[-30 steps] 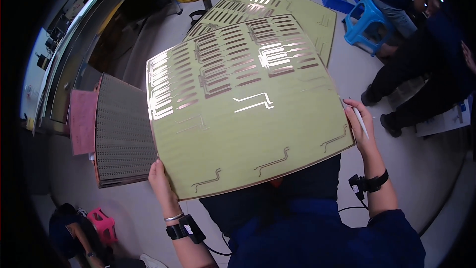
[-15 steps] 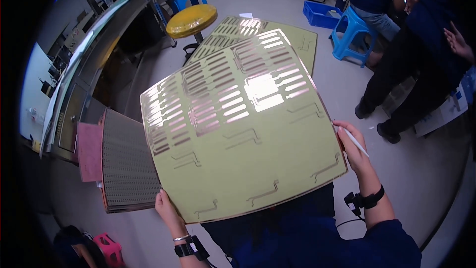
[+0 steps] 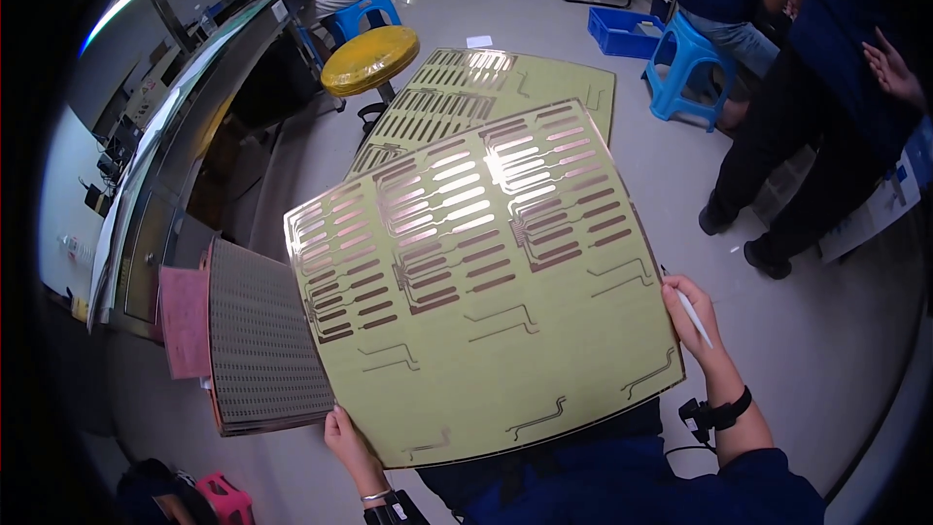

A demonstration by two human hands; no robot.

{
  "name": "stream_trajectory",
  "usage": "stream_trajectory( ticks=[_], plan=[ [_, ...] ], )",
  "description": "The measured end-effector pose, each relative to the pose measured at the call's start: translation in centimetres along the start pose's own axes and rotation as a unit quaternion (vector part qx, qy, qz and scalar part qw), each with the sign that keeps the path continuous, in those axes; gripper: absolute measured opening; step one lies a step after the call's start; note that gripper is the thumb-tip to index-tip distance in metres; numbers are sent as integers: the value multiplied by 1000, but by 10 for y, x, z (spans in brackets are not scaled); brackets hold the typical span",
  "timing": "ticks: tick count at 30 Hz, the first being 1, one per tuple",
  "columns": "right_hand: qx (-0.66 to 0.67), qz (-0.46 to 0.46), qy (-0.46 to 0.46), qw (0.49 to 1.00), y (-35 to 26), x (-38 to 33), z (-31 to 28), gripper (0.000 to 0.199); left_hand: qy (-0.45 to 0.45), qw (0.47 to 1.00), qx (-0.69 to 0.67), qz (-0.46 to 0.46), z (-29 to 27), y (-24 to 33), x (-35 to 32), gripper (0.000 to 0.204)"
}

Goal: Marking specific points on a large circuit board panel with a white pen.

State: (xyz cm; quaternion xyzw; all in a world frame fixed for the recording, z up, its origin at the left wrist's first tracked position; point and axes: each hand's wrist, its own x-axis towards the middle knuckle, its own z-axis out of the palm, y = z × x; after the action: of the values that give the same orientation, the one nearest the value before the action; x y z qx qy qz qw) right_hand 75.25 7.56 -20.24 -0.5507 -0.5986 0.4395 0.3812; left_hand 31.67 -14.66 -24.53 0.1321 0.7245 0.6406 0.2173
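Note:
I hold up a large pale green circuit board panel with copper traces, tilted in front of me. My left hand pinches its near left corner, the fingers partly hidden under it. At the right edge my right hand grips the panel, with a white pen also held along the fingers. Behind it lies another green circuit board panel, partly covered by the one I hold. To the left stands a stack of grey patterned panels, with a pink sheet beside it.
A yellow round stool stands beyond the panels. Left of it runs a long workbench. At the right are a blue plastic stool, a blue crate and a standing person. A pink stool is at lower left.
The held panel has moved lower in view and slightly right, tilting so its copper pattern glints less. Both hands have moved down with it. More of the panel behind shows.

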Motion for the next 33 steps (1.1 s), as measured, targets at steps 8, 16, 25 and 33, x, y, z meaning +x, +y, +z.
stream_trajectory(
  ticks=[8, 16, 25, 33],
  plan=[
    [-125, -55, 22, 990, 10, -9, 1, 19, -6, 999, 33, 17, -9, 6, -4, 27],
    [-222, -30, 35, 974, 16, 4, -5, 20, -1, 998, 38, 39, -5, 16, -12, 33],
    [-20, -56, 25, 998, 13, 44, 10, 37, -22, 1000, -9, 1, -5, 29, -9, 32],
    [67, -24, 58, 996, 4, 70, 19, 43, -88, 995, -35, 1, 5, 39, -7, 50]
  ],
)
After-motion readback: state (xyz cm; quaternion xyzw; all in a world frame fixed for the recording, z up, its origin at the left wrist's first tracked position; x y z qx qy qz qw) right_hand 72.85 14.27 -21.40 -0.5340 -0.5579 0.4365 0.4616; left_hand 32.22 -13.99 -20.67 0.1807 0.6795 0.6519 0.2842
